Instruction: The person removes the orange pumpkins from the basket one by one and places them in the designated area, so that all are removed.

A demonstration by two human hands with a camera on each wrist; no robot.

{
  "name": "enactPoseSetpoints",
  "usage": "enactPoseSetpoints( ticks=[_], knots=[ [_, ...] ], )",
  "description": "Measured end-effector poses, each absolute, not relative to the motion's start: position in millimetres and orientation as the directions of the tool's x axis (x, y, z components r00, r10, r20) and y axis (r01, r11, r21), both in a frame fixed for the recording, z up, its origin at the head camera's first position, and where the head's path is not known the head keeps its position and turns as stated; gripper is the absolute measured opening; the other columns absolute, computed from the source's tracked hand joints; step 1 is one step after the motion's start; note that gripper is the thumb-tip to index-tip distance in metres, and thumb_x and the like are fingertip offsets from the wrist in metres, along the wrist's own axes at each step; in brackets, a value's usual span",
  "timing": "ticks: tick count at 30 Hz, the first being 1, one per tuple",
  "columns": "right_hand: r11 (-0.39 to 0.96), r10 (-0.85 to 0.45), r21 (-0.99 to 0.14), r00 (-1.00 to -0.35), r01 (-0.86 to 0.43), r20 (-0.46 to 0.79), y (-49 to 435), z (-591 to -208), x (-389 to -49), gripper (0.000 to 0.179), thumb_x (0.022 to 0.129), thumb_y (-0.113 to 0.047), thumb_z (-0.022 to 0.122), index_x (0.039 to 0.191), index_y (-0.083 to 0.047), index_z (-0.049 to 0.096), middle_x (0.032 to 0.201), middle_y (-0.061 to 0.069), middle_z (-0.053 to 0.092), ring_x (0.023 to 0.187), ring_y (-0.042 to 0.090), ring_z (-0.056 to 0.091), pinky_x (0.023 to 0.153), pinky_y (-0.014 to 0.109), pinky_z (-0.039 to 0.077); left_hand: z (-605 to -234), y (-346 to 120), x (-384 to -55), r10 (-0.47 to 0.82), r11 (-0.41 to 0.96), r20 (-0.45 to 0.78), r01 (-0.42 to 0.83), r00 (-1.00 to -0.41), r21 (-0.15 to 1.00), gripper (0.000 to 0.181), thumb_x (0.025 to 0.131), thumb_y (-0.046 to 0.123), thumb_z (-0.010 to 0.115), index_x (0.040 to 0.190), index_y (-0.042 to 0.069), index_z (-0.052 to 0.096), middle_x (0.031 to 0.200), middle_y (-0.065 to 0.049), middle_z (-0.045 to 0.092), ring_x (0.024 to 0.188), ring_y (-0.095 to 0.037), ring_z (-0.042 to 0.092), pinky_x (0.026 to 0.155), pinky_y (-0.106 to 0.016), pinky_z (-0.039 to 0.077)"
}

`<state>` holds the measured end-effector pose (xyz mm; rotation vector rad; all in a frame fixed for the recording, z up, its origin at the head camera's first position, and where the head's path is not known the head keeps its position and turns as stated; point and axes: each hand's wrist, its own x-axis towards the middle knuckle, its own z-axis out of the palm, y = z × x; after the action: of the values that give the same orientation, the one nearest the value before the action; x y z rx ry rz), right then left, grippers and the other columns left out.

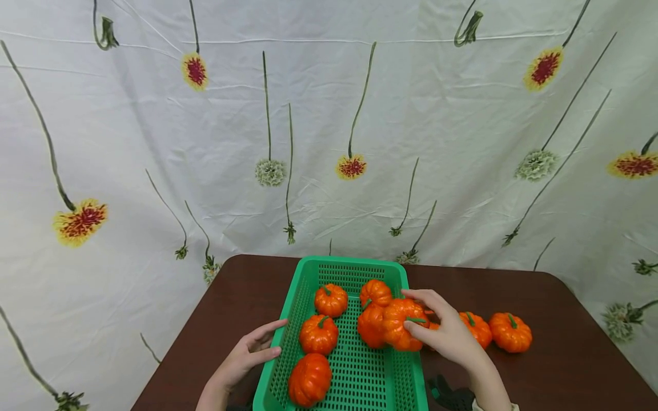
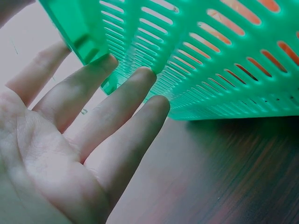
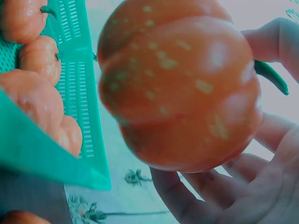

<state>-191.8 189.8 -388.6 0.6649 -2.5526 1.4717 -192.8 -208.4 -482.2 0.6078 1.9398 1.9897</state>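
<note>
My right hand grips an orange toy pumpkin with a green stem, held over the right rim of the green basket. The right wrist view shows this same pumpkin large, with fingers curled round its side and underneath. Beside the basket's left wall is my left hand, its fingers extended and fingertips right at the wall; the left wrist view shows the hand with palm bare. Inside the basket, pumpkins stand along the left, and others at the right, partly hidden by the held one.
More pumpkins lie on the dark brown table to the right of the basket, some partly behind my right hand. A flower-printed white cloth hangs behind the table. A dark strap-like item shows near my right wrist.
</note>
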Motion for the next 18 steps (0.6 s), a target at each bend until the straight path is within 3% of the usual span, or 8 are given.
enactPoseSetpoints(
  ticks=[7,11,18],
  knots=[
    [0.383,-0.217,-0.865,-0.942,-0.323,0.256,204.9,-395.0,-181.8,0.043,0.079,-0.024,0.068,0.119,-0.026,0.052,0.112,-0.004,0.054,0.094,0.016,0.055,0.077,0.035,0.045,-482.8,-208.4,-193.1,0.485,-0.054,0.083,0.065,-0.871,0.996,0.05,0.091,0.005,0.047,0.138,0.002,0.031,0.143,-0.019,0.021,0.124,0.002,0.029,0.094,-0.02,0.033],
    [0.347,-0.182,-0.897,-0.958,-0.273,0.221,213.2,-401.2,-176.2,0.042,0.08,-0.022,0.068,0.119,-0.023,0.052,0.116,0.001,0.053,0.092,0.016,0.056,0.07,0.031,0.049,-483.6,-208.3,-193.6,0.487,-0.058,0.088,0.068,-0.869,0.996,0.05,0.091,0.005,0.047,0.138,0.002,0.031,0.143,-0.02,0.02,0.124,0.002,0.029,0.094,-0.019,0.032],
    [0.361,-0.124,-0.904,-0.972,-0.231,0.199,229.9,-411.9,-168.5,0.042,0.081,-0.021,0.066,0.121,-0.017,0.052,0.118,0.005,0.052,0.091,0.015,0.057,0.069,0.03,0.049,-483.9,-208.2,-193.6,0.481,-0.05,0.084,0.068,-0.873,0.996,0.05,0.091,0.005,0.047,0.138,0.003,0.031,0.143,-0.019,0.021,0.124,0.002,0.028,0.094,-0.018,0.031]
  ],
)
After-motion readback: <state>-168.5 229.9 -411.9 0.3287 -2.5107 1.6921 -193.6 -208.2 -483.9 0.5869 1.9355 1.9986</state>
